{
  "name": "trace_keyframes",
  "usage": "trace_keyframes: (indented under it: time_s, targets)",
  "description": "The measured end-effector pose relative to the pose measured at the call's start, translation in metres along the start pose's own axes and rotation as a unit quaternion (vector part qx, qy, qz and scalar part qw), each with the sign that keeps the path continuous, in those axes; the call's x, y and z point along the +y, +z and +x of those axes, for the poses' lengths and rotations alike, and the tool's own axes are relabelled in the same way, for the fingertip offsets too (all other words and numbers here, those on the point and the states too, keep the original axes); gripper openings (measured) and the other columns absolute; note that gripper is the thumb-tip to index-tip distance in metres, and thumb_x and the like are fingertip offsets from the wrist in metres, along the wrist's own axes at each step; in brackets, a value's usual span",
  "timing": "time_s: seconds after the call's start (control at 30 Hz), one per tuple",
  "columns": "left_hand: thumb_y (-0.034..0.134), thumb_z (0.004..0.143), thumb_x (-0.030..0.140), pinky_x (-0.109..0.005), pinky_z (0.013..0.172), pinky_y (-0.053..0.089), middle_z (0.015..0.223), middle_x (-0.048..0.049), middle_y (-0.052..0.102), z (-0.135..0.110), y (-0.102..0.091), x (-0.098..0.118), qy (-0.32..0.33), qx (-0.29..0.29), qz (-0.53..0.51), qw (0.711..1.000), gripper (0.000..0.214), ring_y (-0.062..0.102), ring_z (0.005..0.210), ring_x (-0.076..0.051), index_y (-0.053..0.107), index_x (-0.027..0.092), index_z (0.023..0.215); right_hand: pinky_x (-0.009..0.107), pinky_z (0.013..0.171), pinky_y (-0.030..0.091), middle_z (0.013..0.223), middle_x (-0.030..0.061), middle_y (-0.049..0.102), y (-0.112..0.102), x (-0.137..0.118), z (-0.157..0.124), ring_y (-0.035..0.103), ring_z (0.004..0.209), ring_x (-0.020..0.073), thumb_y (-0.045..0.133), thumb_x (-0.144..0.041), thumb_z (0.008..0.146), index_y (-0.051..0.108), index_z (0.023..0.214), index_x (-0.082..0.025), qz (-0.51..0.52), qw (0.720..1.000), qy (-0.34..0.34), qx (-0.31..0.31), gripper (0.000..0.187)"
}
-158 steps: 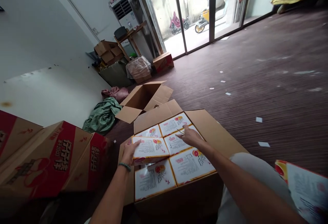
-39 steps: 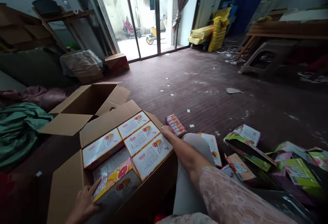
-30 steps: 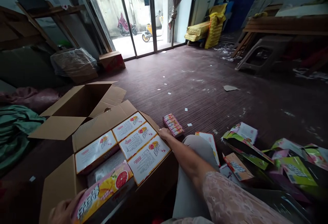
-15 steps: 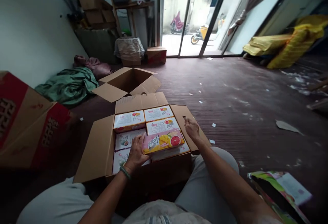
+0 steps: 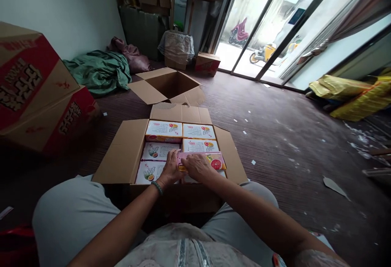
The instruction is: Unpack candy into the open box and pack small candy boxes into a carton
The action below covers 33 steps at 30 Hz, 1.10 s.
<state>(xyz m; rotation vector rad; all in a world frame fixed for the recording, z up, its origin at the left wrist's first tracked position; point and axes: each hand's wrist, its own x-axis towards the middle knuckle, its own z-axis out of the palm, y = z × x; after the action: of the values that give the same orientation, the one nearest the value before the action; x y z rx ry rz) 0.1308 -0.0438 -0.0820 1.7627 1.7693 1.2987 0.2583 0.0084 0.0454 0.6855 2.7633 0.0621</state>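
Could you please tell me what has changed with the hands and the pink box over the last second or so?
The left hand lifted the pink box out of the carton and laid it on the packed boxes. The right hand left the carton's edge and joined it on the box. The carton stayed put.

Right hand point(image 5: 197, 165) has come off the carton's right flap onto the pink box point(image 5: 210, 161), frame centre (both hands now grip it); left hand point(image 5: 171, 171) at its left end.
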Motion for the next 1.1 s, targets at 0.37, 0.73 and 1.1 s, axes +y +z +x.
trace_keyframes:
  time_s: [0.37,0.73,1.1]
  targets:
    - [0.079,0.062,0.032,-0.05,0.102,0.042,0.118,-0.0127,0.046,0.004,-0.012,0.014,0.014,-0.04,0.007,0.999,0.073,0.047,0.113,-0.031,0.041,0.018,0.124,0.031,0.069,0.048,0.091,0.0157,0.072,0.0,0.027,-0.012,0.069,0.085,0.0252,0.045,-0.011,0.091,0.066,0.103,-0.015,-0.011,0.998,0.025,-0.06,0.024]
    - [0.077,0.065,0.03,-0.049,0.106,0.041,0.119,-0.0131,0.046,0.01,-0.007,0.021,0.011,-0.063,0.019,0.998,0.071,0.046,0.116,-0.031,0.041,0.017,0.124,0.026,0.061,0.033,0.093,0.0063,0.074,0.048,0.139,-0.111,0.068,0.085,0.0214,0.042,-0.043,0.099,0.069,0.094,-0.028,0.071,0.976,0.206,-0.032,0.032]
    - [0.072,0.068,0.042,-0.055,0.109,0.037,0.125,-0.014,0.045,0.008,0.003,0.017,0.03,-0.099,0.033,0.994,0.073,0.044,0.122,-0.034,0.042,0.016,0.129,0.032,0.07,0.047,0.099,0.0148,0.072,0.035,0.078,-0.072,0.069,0.085,0.03,0.079,-0.052,0.06,0.051,0.127,-0.012,0.13,0.983,0.122,0.045,0.084]
